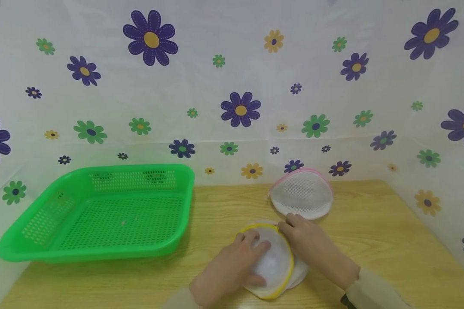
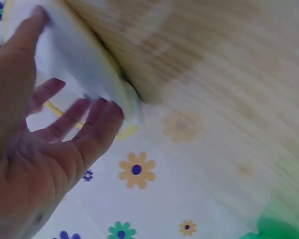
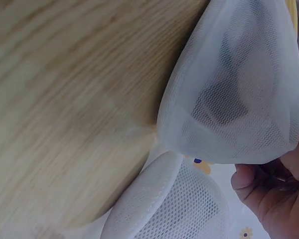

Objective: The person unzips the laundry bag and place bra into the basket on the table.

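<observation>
A round white mesh laundry bag (image 1: pixel 276 262) with a yellow rim lies on the wooden table in the head view. Across its left side my left hand (image 1: pixel 236 259) rests with fingers spread, touching the mesh. My right hand (image 1: pixel 315 246) pinches the bag's far right edge with bent fingers; the exact point of its grip is hidden. In the right wrist view the fine mesh side (image 3: pixel 229 99) bulges beside that hand's curled fingers (image 3: pixel 269 191). Behind them sits a white mesh bag with a pink rim (image 1: pixel 301 195), which neither hand holds.
A green perforated plastic basket (image 1: pixel 183 227) stands on the left of the table. The wooden tabletop (image 1: pixel 375 240) extends to the right of the hands. A white sheet with printed flowers (image 1: pixel 201 86) hangs behind and at the sides.
</observation>
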Tool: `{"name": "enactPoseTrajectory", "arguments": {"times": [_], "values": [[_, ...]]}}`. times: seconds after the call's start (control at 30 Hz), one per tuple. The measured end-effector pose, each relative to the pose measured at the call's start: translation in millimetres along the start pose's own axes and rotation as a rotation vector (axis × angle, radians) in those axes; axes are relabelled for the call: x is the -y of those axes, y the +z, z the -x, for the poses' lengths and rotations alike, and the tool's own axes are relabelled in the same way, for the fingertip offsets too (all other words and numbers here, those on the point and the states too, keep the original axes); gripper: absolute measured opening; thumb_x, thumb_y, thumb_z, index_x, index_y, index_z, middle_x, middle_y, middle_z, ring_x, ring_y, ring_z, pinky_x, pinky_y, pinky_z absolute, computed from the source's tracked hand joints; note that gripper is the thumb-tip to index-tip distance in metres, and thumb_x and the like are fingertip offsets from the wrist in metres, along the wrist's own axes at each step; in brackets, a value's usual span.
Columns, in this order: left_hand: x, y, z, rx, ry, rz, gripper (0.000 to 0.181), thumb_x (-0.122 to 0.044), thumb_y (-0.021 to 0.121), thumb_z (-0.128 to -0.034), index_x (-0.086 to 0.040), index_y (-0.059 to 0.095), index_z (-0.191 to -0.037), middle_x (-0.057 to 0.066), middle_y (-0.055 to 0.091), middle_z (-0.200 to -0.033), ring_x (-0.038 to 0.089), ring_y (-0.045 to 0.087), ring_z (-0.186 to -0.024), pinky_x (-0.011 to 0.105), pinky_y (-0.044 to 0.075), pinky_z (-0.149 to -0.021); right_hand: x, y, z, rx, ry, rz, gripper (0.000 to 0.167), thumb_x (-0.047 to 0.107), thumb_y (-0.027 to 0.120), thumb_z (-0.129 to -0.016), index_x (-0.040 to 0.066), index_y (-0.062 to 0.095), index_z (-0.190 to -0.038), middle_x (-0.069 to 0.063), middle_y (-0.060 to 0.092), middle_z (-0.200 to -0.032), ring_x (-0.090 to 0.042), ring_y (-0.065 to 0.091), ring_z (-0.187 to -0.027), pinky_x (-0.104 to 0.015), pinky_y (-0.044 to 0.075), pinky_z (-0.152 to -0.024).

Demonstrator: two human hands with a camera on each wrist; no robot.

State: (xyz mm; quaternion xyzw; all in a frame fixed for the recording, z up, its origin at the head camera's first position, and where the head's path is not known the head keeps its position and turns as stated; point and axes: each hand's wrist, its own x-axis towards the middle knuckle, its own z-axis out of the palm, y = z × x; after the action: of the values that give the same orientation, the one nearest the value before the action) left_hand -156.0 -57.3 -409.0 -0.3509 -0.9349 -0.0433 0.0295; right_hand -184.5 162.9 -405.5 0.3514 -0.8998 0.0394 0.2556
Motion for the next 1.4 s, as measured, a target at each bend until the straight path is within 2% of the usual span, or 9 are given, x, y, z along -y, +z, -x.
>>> {"name": "enactPoseTrajectory", "arguments": {"times": [0.13,0.27,0.43,0.5,0.6,0.67,0.9,1.17,1.4], "values": [[4.0,3.6,-3.9,0.048,-0.013,0.046,0.074,-0.059,0.077,-0.081,-0.021,0.054,-0.141,0.01,0.051,-0.145,0.031,0.058,-0.119,0.036,0.06,-0.083,-1,1,0.1,0.029,-0.01,-0.016,0.018,-0.005,0.073,-0.082,0.006,0.07,-0.096,-0.001,0.058,-0.086,-0.014,0.057,-0.076,-0.025,0.054,-0.067],[7.5,4.1,-4.6,0.04,-0.02,0.106,0.067,-0.059,0.07,-0.0875,-0.019,0.056,-0.14,0.009,0.053,-0.141,0.03,0.059,-0.114,0.036,0.059,-0.085,-3,2,0.4,0.036,-0.012,-0.028,0.018,-0.006,0.071,-0.083,0.006,0.069,-0.096,-0.001,0.059,-0.087,-0.014,0.058,-0.077,-0.026,0.055,-0.068],[17.0,5.3,-9.3,-0.13,-0.099,0.283,0.039,-0.035,0.064,-0.1007,-0.013,0.057,-0.131,0.01,0.055,-0.122,0.019,0.064,-0.087,0.028,0.057,-0.074,-3,4,1.9,0.008,-0.019,-0.055,0.019,-0.006,0.074,-0.082,0.008,0.067,-0.094,0.0,0.06,-0.088,-0.013,0.059,-0.077,-0.025,0.055,-0.068],[19.9,6.4,-12.3,-0.207,-0.114,0.334,0.034,-0.025,0.064,-0.1014,-0.009,0.055,-0.13,0.012,0.054,-0.12,0.016,0.063,-0.076,0.025,0.055,-0.066,-3,4,2.9,-0.008,-0.024,-0.06,0.021,-0.005,0.076,-0.081,0.009,0.066,-0.094,0.0,0.06,-0.088,-0.012,0.059,-0.077,-0.025,0.055,-0.067],[23.6,7.2,-18.0,-0.267,-0.106,0.341,0.029,-0.017,0.062,-0.1019,-0.007,0.057,-0.129,0.014,0.054,-0.116,0.013,0.058,-0.067,0.021,0.05,-0.059,-3,4,3.3,-0.027,-0.027,-0.059,0.023,-0.004,0.079,-0.08,0.009,0.066,-0.095,0.0,0.061,-0.088,-0.011,0.059,-0.077,-0.023,0.055,-0.068],[26.6,7.3,-22.5,-0.283,-0.105,0.338,0.025,-0.016,0.061,-0.1027,-0.006,0.061,-0.125,0.013,0.057,-0.109,0.01,0.053,-0.065,0.019,0.047,-0.057,-3,4,3.1,-0.034,-0.028,-0.06,0.023,-0.004,0.079,-0.081,0.009,0.066,-0.095,0.0,0.061,-0.088,-0.011,0.06,-0.077,-0.023,0.055,-0.068],[36.4,10.0,-32.7,-0.253,-0.102,0.32,0.01,-0.016,0.059,-0.1044,-0.01,0.064,-0.109,0.003,0.056,-0.086,0.007,0.046,-0.063,0.017,0.042,-0.056,-4,4,2.7,-0.03,-0.043,-0.093,0.02,-0.003,0.077,-0.083,0.008,0.066,-0.096,0.0,0.06,-0.087,-0.009,0.059,-0.074,-0.022,0.054,-0.066],[37.0,8.9,-34.4,-0.229,-0.093,0.286,0.007,-0.014,0.054,-0.106,-0.008,0.057,-0.103,0.003,0.05,-0.08,0.008,0.041,-0.058,0.018,0.038,-0.05,-3,5,2.8,-0.014,-0.041,-0.115,0.014,0.0,0.074,-0.087,0.008,0.067,-0.096,0.0,0.06,-0.088,-0.01,0.06,-0.074,-0.021,0.054,-0.066],[34.7,5.7,-33.4,-0.201,-0.103,0.286,0.007,-0.013,0.052,-0.1064,-0.008,0.055,-0.101,0.003,0.049,-0.081,0.008,0.041,-0.057,0.019,0.038,-0.05,-2,7,4.7,-0.064,-0.052,-0.12,0.017,0.0,0.076,-0.084,0.009,0.065,-0.093,0.001,0.058,-0.085,-0.009,0.057,-0.072,-0.022,0.053,-0.063]]}}
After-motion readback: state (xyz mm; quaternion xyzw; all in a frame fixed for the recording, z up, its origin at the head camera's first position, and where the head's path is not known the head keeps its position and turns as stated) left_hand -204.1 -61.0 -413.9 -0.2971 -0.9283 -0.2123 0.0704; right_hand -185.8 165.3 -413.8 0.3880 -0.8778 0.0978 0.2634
